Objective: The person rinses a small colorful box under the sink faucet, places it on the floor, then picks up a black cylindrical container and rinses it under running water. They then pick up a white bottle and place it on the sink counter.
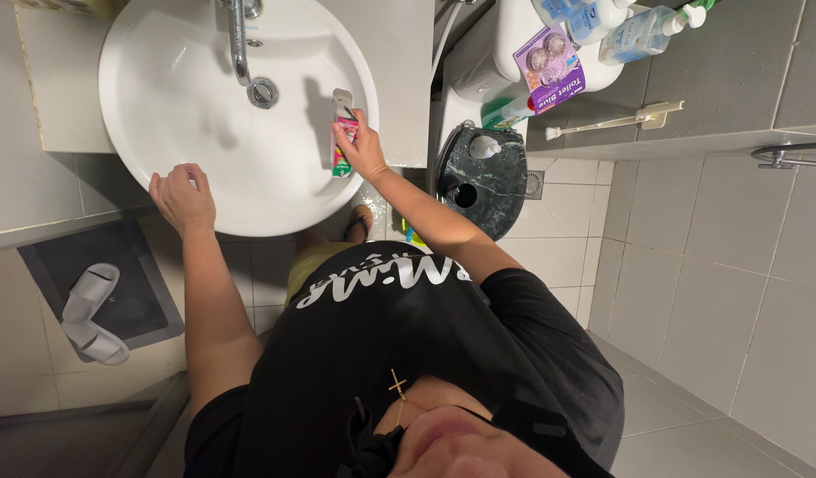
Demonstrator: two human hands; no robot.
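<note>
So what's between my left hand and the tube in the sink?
Only bare white basin, in the head view. The left hand rests on its rim; the right hand holds the tube.

Tiled floor (691,292) carries a dark mat (133,283) with white slippers (89,314) beside the marbled bin (492,181).

Pale grey square-tiled floor (691,292), grey tiled ledge (735,80) at right, dark grey rubber floor mat (133,292) with 2 white slippers (91,314), dark green marbled lidded bin (487,177), even indoor light.
</note>
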